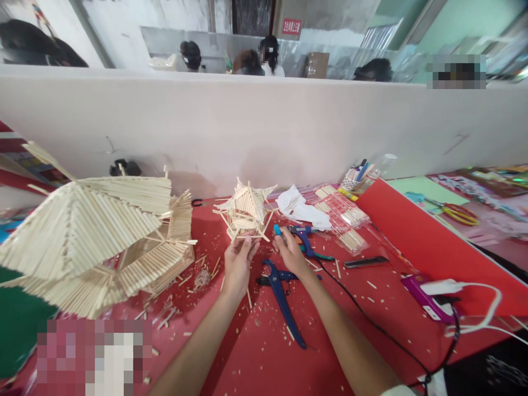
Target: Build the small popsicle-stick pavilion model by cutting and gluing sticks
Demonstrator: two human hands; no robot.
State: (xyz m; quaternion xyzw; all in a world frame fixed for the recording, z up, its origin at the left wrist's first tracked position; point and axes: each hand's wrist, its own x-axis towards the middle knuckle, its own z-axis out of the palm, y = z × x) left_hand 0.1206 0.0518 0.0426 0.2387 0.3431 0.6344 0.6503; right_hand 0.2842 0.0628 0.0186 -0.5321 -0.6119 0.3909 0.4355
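Note:
Near the middle of the red table, my left hand (pixel 239 257) pinches the near lower edge of a small pavilion model (pixel 246 209) built from thin wooden sticks. It has a pointed roof and sticks jutting out around its base. Just to its right, my right hand (pixel 291 252) has its fingers curled together, with a small bright blue piece (pixel 277 229) at the fingertips. Whether that piece is held or worn on a finger, I cannot tell. Beyond the right hand lies a blue glue gun (pixel 304 237), and between my forearms rests a blue-handled cutter (pixel 282 302).
A large stick-built pavilion (pixel 82 225) fills the left side. Packs of sticks (pixel 344 214), white tissue (pixel 299 203), a black utility knife (pixel 366 262) and a purple power strip (pixel 429 300) lie right. Scraps litter the red table (pixel 264 363); a white partition (pixel 264 121) stands behind.

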